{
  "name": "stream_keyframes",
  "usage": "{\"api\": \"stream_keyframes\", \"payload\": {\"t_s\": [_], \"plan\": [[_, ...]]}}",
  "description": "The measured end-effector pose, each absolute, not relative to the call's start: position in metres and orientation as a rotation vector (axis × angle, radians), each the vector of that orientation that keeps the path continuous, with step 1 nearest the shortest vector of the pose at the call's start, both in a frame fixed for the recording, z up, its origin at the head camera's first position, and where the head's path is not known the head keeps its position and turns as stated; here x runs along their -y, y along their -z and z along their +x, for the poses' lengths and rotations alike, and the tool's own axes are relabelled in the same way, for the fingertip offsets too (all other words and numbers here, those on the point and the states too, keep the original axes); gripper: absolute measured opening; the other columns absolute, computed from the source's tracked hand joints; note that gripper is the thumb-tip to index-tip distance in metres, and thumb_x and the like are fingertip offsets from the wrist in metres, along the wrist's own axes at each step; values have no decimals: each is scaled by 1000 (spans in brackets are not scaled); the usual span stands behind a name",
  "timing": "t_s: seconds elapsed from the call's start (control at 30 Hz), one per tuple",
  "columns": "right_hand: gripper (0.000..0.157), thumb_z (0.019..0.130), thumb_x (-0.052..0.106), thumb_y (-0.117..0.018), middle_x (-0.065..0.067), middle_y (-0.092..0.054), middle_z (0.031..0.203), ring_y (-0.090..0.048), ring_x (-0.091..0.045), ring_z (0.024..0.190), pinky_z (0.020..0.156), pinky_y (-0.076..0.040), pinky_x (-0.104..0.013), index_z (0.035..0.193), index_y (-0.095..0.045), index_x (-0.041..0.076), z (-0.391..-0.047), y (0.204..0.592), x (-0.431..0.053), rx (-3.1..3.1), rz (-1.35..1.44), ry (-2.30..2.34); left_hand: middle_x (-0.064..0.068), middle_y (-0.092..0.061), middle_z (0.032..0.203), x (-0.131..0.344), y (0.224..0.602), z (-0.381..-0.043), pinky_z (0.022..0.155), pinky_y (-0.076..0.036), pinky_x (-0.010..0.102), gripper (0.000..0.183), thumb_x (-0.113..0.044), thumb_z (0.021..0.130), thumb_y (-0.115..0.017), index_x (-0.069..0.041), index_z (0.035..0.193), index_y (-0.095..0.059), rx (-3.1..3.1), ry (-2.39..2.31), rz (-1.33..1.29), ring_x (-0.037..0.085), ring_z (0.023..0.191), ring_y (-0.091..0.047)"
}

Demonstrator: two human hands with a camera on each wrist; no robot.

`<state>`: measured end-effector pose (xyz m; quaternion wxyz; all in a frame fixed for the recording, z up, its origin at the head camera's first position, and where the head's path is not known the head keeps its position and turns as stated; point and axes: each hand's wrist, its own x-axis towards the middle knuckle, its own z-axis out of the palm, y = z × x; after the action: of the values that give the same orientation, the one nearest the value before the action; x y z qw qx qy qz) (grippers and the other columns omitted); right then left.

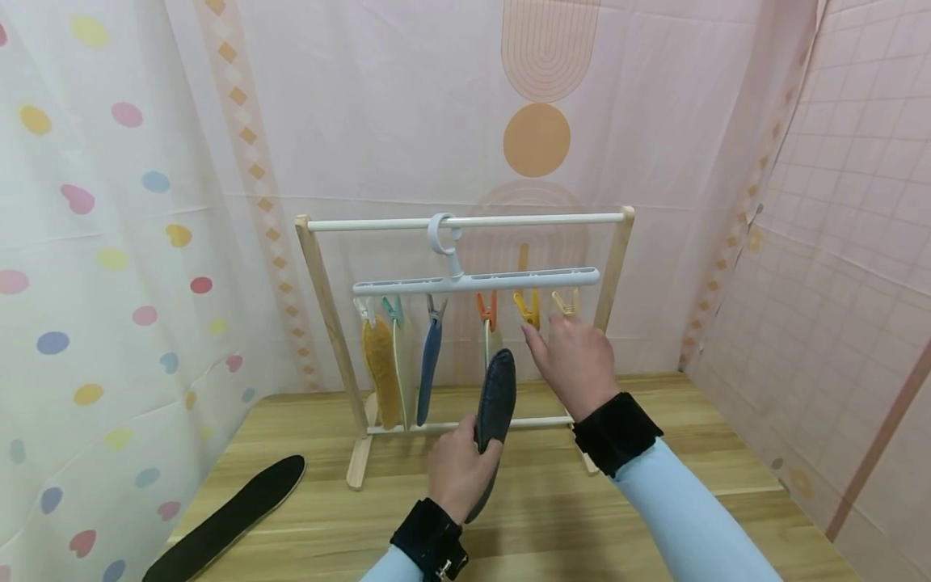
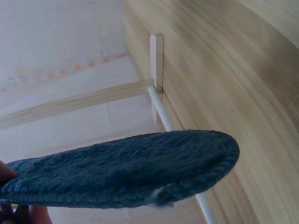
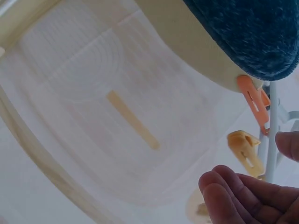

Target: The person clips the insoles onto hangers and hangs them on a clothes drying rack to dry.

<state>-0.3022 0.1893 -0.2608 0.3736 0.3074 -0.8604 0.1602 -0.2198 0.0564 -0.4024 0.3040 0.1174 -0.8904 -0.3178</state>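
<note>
My left hand (image 1: 460, 469) grips a dark blue fuzzy insole (image 1: 498, 398) around its middle, its length standing upright. In the left wrist view the insole's plush face (image 2: 121, 170) and stitched edge fill the lower part. Beside the yellow clip (image 1: 528, 310) is my right hand (image 1: 579, 364), its thumb apart from the fingers and nothing between them. The right wrist view has the yellow clip (image 3: 245, 151) just beyond those fingers. An orange clip (image 1: 487, 310) holds a cream insole (image 1: 492, 341), partly behind the blue one. The cream clip (image 1: 565, 303) hangs above my right hand.
A pale blue hanger (image 1: 473, 283) hangs on a wooden rack (image 1: 323, 315) with white rods. On its left side clips hold a tan insole (image 1: 381, 376), a pale insole (image 1: 398, 380) and a blue insole (image 1: 429, 376). A black insole (image 1: 233, 509) lies on the table's left.
</note>
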Motion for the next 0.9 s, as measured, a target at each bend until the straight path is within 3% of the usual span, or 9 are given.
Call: {"api": "stream_keyframes", "payload": {"t_s": [0.13,0.4,0.9], "plan": [[50,90,40,-52,0,-34,44,-33,-12,34,31,-25,-25,51,-41,10,-302,255,-181,2171,762,-373,-3,-58,68,-58,406,-222,47,-36,25,23,-22,75,-66,-11,93,-59,2371,815,305,6,53,-48],[61,90,49,-47,3,-26,43,-27,-10,32,31,-21,-24,43,-35,12,-307,248,-169,2191,689,-250,-7,-51,62,-61,413,-227,44,-33,25,18,-25,74,-65,-14,85,-55,2387,772,295,7,50,-45],[63,86,58,-44,3,-26,44,-27,-10,32,29,-21,-24,44,-36,12,-326,247,-160,2229,587,-174,-8,-44,57,-70,419,-232,40,-30,23,16,-23,78,-65,-15,83,-52,2420,769,252,5,43,-39]]}}
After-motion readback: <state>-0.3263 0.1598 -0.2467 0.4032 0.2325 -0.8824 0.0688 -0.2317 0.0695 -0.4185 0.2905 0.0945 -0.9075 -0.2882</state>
